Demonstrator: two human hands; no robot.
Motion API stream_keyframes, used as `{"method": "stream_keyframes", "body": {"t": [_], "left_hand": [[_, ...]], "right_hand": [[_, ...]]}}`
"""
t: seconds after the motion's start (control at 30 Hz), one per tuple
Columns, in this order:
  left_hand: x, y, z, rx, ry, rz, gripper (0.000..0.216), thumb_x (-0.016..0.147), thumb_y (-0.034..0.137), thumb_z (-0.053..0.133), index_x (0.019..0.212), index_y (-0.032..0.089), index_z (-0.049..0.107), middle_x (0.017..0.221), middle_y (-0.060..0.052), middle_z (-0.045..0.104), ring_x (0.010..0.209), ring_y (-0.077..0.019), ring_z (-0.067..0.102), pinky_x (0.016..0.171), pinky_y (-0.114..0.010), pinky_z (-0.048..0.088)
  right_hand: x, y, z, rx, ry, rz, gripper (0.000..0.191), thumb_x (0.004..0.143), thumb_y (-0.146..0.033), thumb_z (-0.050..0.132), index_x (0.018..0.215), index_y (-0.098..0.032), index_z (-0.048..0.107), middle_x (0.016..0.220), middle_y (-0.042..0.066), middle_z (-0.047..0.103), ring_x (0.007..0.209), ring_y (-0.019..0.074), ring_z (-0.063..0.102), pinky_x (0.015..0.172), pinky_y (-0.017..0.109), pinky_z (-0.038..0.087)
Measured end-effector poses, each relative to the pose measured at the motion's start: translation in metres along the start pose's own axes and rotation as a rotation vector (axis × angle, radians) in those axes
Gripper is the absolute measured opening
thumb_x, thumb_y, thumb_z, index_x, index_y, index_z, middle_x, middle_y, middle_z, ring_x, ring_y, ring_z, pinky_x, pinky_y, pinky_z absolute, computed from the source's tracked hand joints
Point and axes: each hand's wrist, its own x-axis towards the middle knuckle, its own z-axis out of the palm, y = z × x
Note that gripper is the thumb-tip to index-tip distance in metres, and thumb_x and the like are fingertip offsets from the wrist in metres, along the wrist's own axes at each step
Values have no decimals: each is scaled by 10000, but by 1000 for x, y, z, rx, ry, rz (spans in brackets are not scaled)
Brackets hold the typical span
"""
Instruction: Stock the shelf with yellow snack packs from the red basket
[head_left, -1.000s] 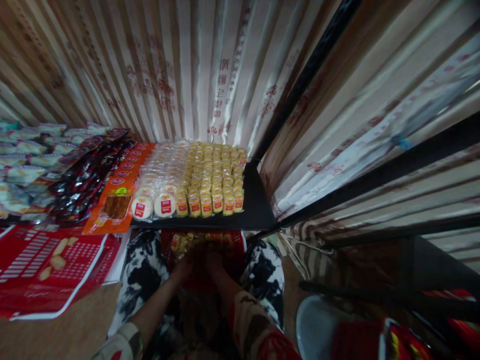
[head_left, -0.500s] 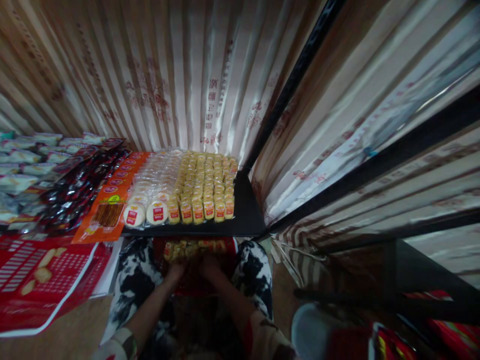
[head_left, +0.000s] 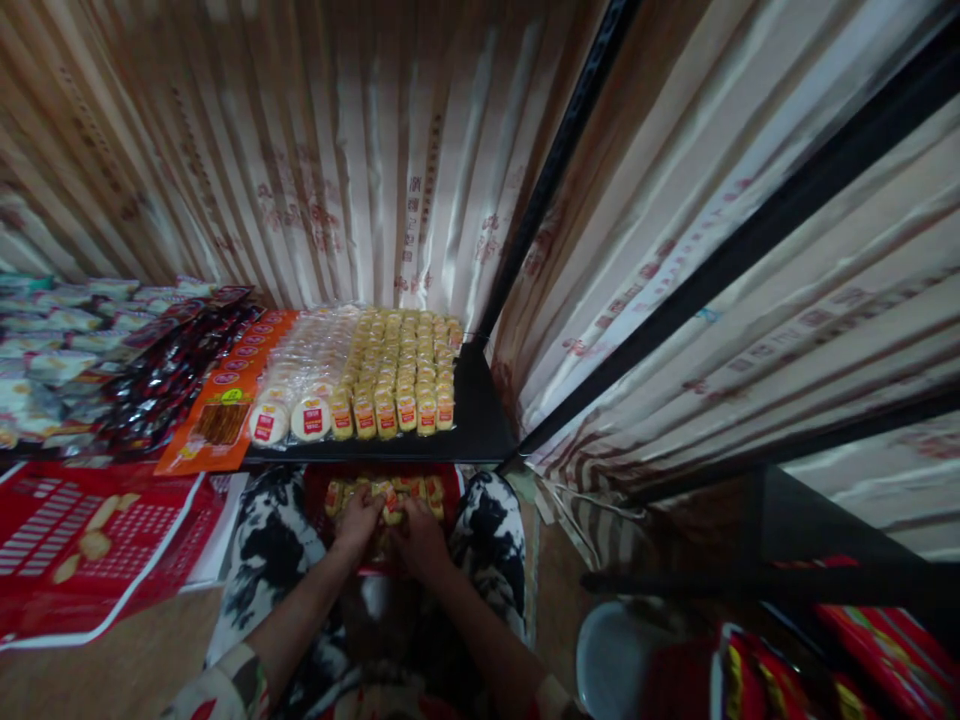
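Note:
Between my knees lies a dark red bag or box (head_left: 448,492) with small yellow wrapped snack packs (head_left: 435,488) in it; I cannot tell which kind of container it is. My left hand (head_left: 358,522) and my right hand (head_left: 421,540) are over it, fingers curled in from both sides on one yellow snack pack (head_left: 390,505) with a red label. On the black shelf (head_left: 484,415) just ahead, similar yellow packs (head_left: 396,375) stand in tight rows. To their left are round white wrapped cakes (head_left: 310,416) in clear film.
An orange snack packet (head_left: 217,425), dark shiny packets (head_left: 176,375) and white packets (head_left: 56,345) fill the shelf's left. A red printed bag (head_left: 75,555) hangs below. Black frame bars (head_left: 555,170) and curtains (head_left: 375,150) surround the shelf. A pale bucket (head_left: 611,660) stands at lower right.
Both hands have risen out of the dark container with a yellow snack pack now visible between their fingers. The view has shifted slightly; the shelf rows look the same.

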Motion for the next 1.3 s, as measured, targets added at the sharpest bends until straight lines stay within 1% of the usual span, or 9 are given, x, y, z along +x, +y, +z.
{"method": "stream_keyframes", "body": {"t": [0.13, 0.3, 0.47, 0.57, 0.77, 0.9, 1.03, 1.2, 1.3], "left_hand": [[-13, 16, 0, 68, -14, 226, 330, 669, 279, 606, 962, 130, 618, 831, -56, 681, 805, -193, 636, 752, -291, 494], [-24, 38, 11, 100, -162, 465, 299, 680, 238, 535, 955, 162, 623, 915, -41, 691, 849, -181, 626, 812, -304, 481], [-27, 74, 28, 109, -251, 517, 409, 728, 214, 516, 1131, 146, 533, 951, -60, 677, 818, -160, 634, 776, -300, 501], [-29, 106, 41, 39, -271, 552, 390, 729, 205, 545, 1115, 154, 525, 1048, -79, 647, 882, -155, 634, 767, -285, 518], [-16, 166, 73, 188, -156, 776, 368, 769, 188, 509, 1135, 149, 527, 1138, -113, 598, 1033, -186, 582, 899, -356, 481], [4, 198, 91, 402, -48, 877, 504, 771, 182, 496, 1265, 95, 443, 1276, -155, 519, 1169, -221, 498, 1009, -381, 392], [20, 229, 105, 642, -36, 971, 509, 788, 162, 440, 1290, 77, 438, 1306, -138, 509, 1239, -213, 432, 1072, -344, 311], [34, 249, 122, 874, 45, 970, 537, 841, 189, 369, 1353, 32, 346, 1377, -154, 434, 1343, -248, 268, 1108, -384, 225], [44, 250, 130, 937, 53, 952, 485, 857, 205, 352, 1321, 79, 418, 1396, -123, 420, 1361, -272, 214, 1108, -433, 204]], "right_hand": [[3, 6, -15, 212, 119, 40, 93, 778, -221, 525, 843, -194, 586, 847, 41, 652, 814, 179, 616, 767, 293, 474], [8, 8, -43, 441, 111, 17, 227, 764, -258, 560, 984, -221, 601, 890, 33, 681, 793, 178, 647, 724, 295, 512], [18, 8, -72, 531, 228, 50, 236, 752, -303, 586, 966, -219, 636, 858, 34, 680, 755, 187, 644, 648, 283, 531], [33, 10, -93, 552, 363, 49, 261, 747, -327, 596, 970, -196, 634, 867, 44, 671, 748, 180, 632, 633, 264, 528], [81, 15, -130, 477, 567, 31, 304, 763, -369, 572, 988, -172, 622, 922, 65, 654, 780, 175, 621, 648, 258, 514], [116, 22, -149, 399, 634, 25, 314, 768, -377, 542, 997, -174, 612, 913, 65, 662, 776, 177, 625, 653, 266, 507], [151, 32, -160, 328, 667, 49, 330, 785, -387, 501, 1006, -162, 598, 904, 75, 665, 798, 185, 627, 670, 271, 502], [192, 45, -164, 224, 691, 108, 361, 803, -374, 463, 1037, -131, 592, 941, 102, 663, 860, 209, 621, 744, 300, 485], [214, 54, -161, 174, 666, 176, 345, 784, -319, 479, 1046, -129, 595, 936, 99, 670, 854, 222, 625, 763, 317, 475]]}}
